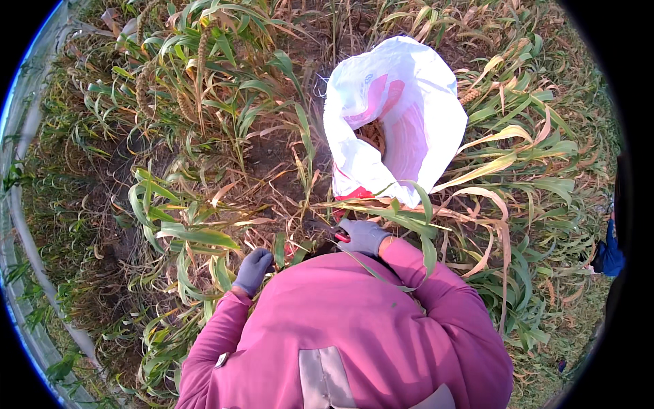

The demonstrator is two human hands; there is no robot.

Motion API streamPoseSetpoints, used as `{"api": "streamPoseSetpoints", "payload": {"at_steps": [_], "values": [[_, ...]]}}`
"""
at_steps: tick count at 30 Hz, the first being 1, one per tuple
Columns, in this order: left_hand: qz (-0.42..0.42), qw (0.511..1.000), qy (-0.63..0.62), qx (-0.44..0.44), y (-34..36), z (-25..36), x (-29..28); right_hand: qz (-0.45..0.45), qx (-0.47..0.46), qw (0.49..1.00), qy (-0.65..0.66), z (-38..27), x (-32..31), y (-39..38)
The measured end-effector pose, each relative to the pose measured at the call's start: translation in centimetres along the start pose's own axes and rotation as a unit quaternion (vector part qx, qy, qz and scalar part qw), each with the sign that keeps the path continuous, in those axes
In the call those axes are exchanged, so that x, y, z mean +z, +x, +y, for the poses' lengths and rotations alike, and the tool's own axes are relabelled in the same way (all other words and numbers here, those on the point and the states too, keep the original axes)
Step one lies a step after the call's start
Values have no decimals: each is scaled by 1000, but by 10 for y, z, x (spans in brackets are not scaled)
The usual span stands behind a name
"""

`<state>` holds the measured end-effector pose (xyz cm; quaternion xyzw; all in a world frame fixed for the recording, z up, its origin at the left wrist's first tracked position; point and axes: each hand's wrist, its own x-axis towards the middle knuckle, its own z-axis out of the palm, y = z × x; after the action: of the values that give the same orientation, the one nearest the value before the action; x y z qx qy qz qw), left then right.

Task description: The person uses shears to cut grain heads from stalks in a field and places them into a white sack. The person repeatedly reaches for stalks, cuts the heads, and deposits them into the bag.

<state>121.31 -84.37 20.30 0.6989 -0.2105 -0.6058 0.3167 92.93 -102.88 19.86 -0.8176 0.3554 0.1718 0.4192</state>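
gloved hands in a grain stand, white sack ahead

right hand [363,236], in a grey glove, is curled shut around a small red-handled tool [342,238]; only a sliver of red shows at the inner side of the fist, so the tool's kind cannot be told. a long green leaf [381,210] crosses just above the knuckles.

left hand [253,269], same grey glove, hangs down with fingers loosely bent among leaves; whether it grips a leaf or holds nothing cannot be told. it sits well apart from the right hand, lower and to the outer left.

both pink sleeves [436,286] run back from the wrists to the pink garment filling the near edge of view.

just beyond the right hand stands a white plastic sack [422,109] with pink lining, mouth open, brownish grain heads [373,134] visible inside. its lower end comes near the right fist, not touching.

beyond the left hand: bare dark soil [266,160], dry yellow leaves, then tall green stalks with long seed spikes [201,58].

far out past the right side, a bit of blue cloth [610,252] at the rim.
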Motion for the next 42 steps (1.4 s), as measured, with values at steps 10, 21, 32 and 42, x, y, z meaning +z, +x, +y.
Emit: {"api": "streamPoseSetpoints", "payload": {"at_steps": [10, 21, 32, 42], "values": [[143, 933, 135, -303, -186, -249, -29, -74, -60, 993, -67, 2, 40, 50], [200, 957, 16, -210, -150, -272, 4, -101, -76, 985, -118, -38, 27, 61], [200, 965, 18, -167, -129, -265, 11, -89, -62, 987, -116, -56, 6, 39], [234, 966, 26, -109, -137, -252, 44, -41, -128, 985, -110, 11, 1, 28]]}}
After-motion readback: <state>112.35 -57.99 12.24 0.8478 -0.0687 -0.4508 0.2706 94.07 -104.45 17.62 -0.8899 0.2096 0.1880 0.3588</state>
